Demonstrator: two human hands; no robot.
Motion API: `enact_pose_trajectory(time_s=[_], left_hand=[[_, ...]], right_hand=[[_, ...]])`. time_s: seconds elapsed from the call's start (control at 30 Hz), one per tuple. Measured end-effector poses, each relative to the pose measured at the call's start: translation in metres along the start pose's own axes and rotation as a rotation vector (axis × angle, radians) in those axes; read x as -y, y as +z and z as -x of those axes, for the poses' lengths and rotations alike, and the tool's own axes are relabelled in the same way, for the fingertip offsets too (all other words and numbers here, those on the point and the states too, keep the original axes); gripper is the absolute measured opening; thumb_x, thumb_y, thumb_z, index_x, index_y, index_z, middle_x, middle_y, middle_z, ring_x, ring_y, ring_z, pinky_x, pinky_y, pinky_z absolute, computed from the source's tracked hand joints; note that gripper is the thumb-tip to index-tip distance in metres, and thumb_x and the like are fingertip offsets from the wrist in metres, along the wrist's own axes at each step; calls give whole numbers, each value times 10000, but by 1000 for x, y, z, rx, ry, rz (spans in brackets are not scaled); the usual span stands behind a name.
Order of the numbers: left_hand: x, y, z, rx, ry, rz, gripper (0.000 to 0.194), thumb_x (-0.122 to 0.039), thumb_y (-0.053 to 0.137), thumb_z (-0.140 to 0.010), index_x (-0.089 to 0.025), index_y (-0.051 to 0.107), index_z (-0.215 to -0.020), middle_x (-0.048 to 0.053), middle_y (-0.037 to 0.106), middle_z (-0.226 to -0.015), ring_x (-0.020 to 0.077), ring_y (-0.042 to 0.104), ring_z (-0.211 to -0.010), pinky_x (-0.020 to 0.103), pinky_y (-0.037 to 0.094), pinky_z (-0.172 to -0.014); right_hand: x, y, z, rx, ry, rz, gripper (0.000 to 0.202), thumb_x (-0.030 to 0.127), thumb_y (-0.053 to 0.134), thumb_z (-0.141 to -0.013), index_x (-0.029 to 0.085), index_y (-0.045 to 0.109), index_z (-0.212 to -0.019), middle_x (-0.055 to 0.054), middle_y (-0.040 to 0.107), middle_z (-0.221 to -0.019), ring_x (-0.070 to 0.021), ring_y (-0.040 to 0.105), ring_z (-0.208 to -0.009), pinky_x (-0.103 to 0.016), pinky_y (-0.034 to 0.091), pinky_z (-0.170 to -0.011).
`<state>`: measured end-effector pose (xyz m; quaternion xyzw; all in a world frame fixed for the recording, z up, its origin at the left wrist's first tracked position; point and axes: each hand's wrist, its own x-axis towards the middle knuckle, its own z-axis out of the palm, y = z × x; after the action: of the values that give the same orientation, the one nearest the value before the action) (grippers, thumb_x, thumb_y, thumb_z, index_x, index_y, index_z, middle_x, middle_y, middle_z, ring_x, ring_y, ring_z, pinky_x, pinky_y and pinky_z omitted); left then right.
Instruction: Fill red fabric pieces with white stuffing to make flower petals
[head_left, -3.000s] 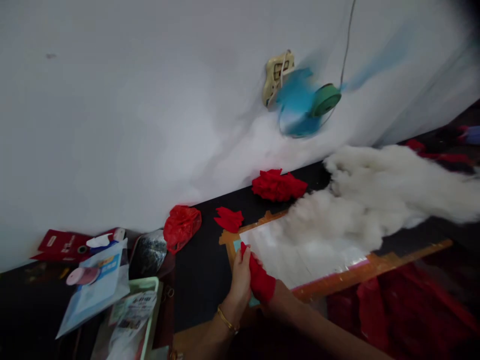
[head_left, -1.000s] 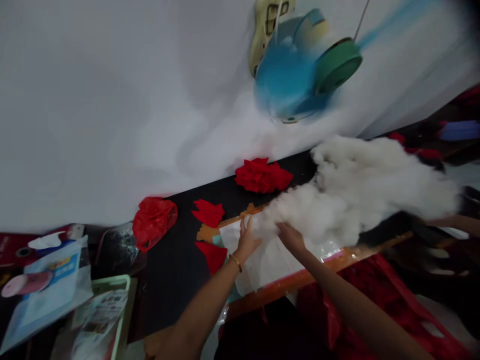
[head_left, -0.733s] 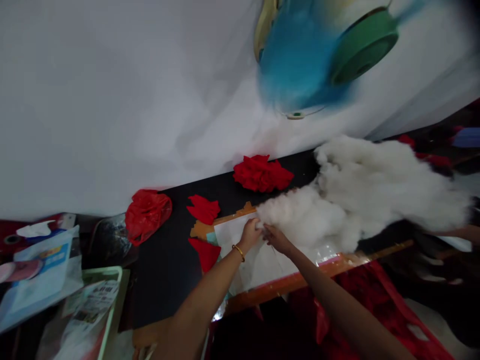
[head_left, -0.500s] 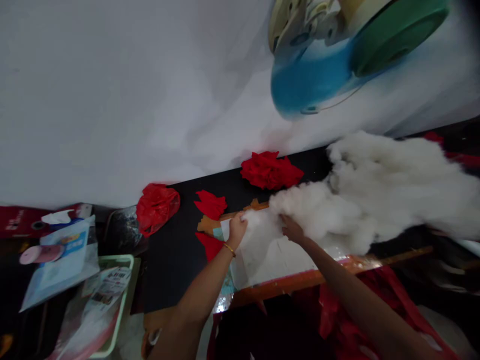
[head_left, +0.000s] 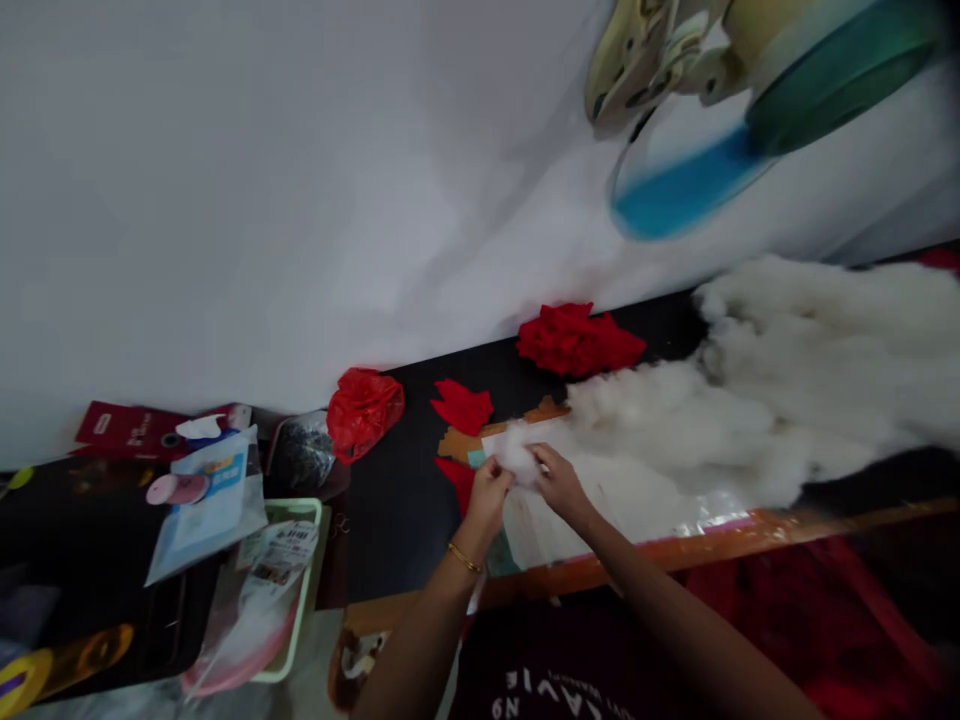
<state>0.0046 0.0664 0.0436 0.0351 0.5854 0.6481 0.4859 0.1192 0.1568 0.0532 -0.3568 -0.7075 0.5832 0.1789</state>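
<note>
A small tuft of white fluffy stuffing [head_left: 519,453] is pinched between my two hands, over a white board [head_left: 540,530] on the black table. My left hand [head_left: 489,492], with a gold bangle at its wrist, closes on the tuft's left side. On its right side, my right hand [head_left: 559,482] grips it with bent fingers. A large pile of white stuffing [head_left: 825,370] spreads over the right of the table. Red fabric pieces [head_left: 463,405] lie just behind my hands, and a bigger red heap [head_left: 577,340] sits near the wall.
A red plastic bag [head_left: 364,410] sits at the table's left end. Further left are a green-rimmed basket [head_left: 311,590] with packages and a red box [head_left: 131,428]. A blue and green object [head_left: 682,195] hangs at the upper right. Red material lies below the table's front edge.
My right hand has moved left from the stuffing pile to beside my left hand, and a small tuft is now between them. The camera view has shifted left.
</note>
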Motion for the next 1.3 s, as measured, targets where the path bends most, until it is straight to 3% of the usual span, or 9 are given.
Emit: enact_pose_trajectory(time_s=[0.1, 0.3, 0.4, 0.67, 0.77, 0.87, 1.0, 1.1, 1.3], left_hand=[[-7, -19, 6, -36, -22, -35, 385, -403, 832, -562, -155, 598, -742, -24, 594, -654, 90, 531, -557, 228, 425, -573], [-18, -45, 16, 26, -41, -62, 433, -428, 835, -585, -149, 628, -845, 25, 642, -768, 134, 603, -668, 259, 490, -627], [-13, -34, 18, 125, -13, -135, 530, -327, 837, -595, -188, 638, -1066, 27, 667, -879, 135, 604, -721, 232, 482, -622], [5, -39, 4, -65, 15, -223, 333, -376, 769, -626, -137, 668, -835, -13, 614, -634, 89, 490, -517, 207, 392, -512], [13, -37, 0, -82, 22, -263, 301, -334, 792, -600, -142, 670, -797, -2, 626, -644, 111, 524, -552, 220, 412, -541], [21, -25, -9, -105, 48, -309, 255, -240, 808, -571, -169, 667, -771, 30, 659, -728, 179, 597, -709, 262, 468, -641], [24, -4, -25, -156, 210, -425, 351, -80, 783, -536, -211, 668, -841, 94, 663, -1045, 301, 529, -1159, 395, 449, -962], [24, 21, -41, -88, 333, -570, 434, -57, 712, -605, -212, 658, -1007, 103, 610, -1187, 295, 514, -1177, 443, 394, -1044], [35, 104, -88, 179, 339, -638, 690, -5, 667, -590, -195, 583, -1248, 133, 555, -1299, 232, 604, -933, 398, 467, -942]], right_hand=[[-2, 3, -2, -114, 96, 43, 218, 273, 474, -665, 186, 638, -778, -36, 663, -743, -196, 599, -712, -279, 487, -655], [-9, 1, 12, -131, 166, 17, 137, 234, 445, -567, 206, 544, -658, 31, 576, -604, -147, 526, -594, -223, 420, -556], [-6, 12, 17, -79, 143, 20, 125, 230, 465, -569, 205, 549, -658, 38, 575, -598, -145, 532, -597, -217, 415, -548], [-24, 3, 29, -116, 285, 17, 195, 374, 573, -758, 185, 616, -781, 24, 625, -574, -152, 615, -532, -252, 495, -572], [-39, -6, 27, -12, 225, 112, 230, 301, 606, -755, 167, 652, -936, -42, 711, -859, -150, 657, -626, -274, 540, -624], [-43, -25, 9, 11, 32, 355, 531, 189, 653, -728, 193, 572, -1253, -130, 572, -1322, -157, 669, -808, -332, 565, -791], [-42, -76, -40, -132, 13, 793, 707, 86, 549, -802, 231, 364, -1469, -139, 339, -1541, -242, 604, -1109, -366, 535, -890], [-50, -111, -74, -98, 140, 1026, 718, 31, 458, -832, 237, 316, -1505, -161, 396, -1505, -286, 589, -1133, -391, 524, -855], [-84, -135, -89, 74, 128, 1042, 367, 82, 413, -902, 149, 634, -1186, -141, 652, -1128, -224, 653, -966, -313, 490, -840]])
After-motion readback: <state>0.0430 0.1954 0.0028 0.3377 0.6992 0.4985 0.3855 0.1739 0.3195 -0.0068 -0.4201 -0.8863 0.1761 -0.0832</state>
